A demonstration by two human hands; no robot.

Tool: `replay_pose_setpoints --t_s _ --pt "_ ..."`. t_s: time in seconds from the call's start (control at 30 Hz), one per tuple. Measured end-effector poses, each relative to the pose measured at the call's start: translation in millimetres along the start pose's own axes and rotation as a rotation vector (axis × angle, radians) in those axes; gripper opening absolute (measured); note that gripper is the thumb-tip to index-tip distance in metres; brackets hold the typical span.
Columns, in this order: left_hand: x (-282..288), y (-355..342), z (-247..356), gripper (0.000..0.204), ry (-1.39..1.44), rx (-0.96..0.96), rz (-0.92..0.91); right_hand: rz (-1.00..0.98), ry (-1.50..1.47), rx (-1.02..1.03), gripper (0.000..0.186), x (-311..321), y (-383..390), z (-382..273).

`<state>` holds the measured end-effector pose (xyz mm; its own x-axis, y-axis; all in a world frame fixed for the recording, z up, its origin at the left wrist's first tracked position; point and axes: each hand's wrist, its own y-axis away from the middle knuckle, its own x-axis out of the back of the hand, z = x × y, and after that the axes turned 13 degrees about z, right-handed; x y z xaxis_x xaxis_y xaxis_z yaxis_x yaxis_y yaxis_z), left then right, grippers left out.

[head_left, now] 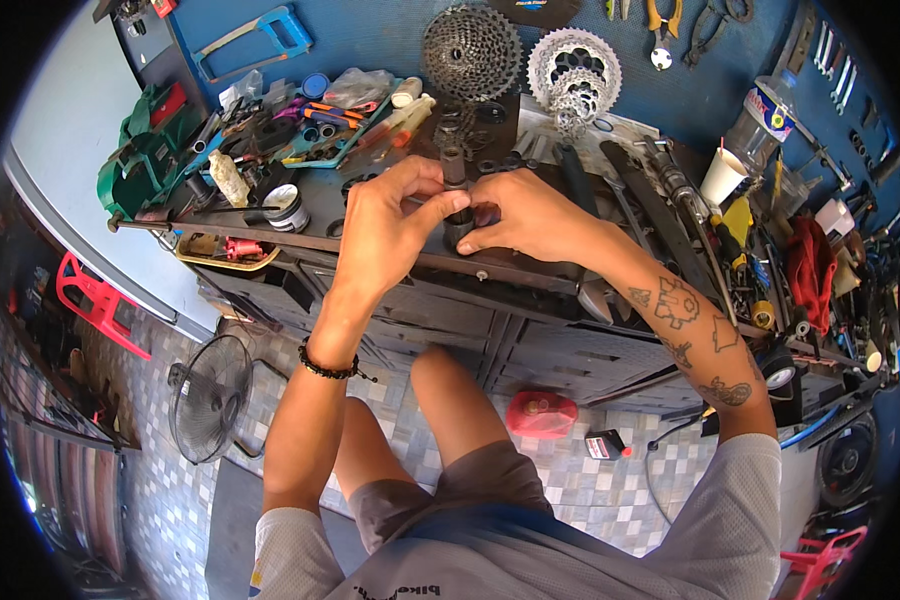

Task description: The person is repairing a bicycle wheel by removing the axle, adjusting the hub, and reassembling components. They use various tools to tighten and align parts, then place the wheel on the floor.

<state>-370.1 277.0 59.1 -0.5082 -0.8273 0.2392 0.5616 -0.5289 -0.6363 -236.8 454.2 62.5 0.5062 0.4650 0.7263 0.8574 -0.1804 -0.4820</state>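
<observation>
A dark, upright cylindrical metal part stands at the front edge of the workbench, between my two hands. From its left side, my left hand pinches it with thumb and fingertips. My right hand is closed around its lower section from the right, the thumb lower down near the bench edge. My fingers cover much of the middle of the part, so its exact kind cannot be made out. Behind it lie small dark metal pieces.
An open jar and a whitish bottle stand left of my hands. Bicycle cassettes lean at the back. Rightward are long tools, a white cup and a water bottle. A fan stands on the floor.
</observation>
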Motion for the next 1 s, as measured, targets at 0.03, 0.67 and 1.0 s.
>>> replay_pose_setpoints --t_s 0.03,0.67,1.0 --pt "0.3 -0.6 1.4 0.02 -0.002 0.022 -0.009 -0.006 -0.014 -0.009 0.047 0.0 -0.2 0.3" --pt "5.4 -4.0 5.1 0.02 0.019 -0.024 -0.085 -0.023 0.008 -0.027 0.047 0.8 0.4 -2.4" --pt "5.4 -4.3 1.6 0.024 -0.005 -0.024 -0.101 -0.066 0.04 -0.052 0.049 2.3 -0.2 -1.6"
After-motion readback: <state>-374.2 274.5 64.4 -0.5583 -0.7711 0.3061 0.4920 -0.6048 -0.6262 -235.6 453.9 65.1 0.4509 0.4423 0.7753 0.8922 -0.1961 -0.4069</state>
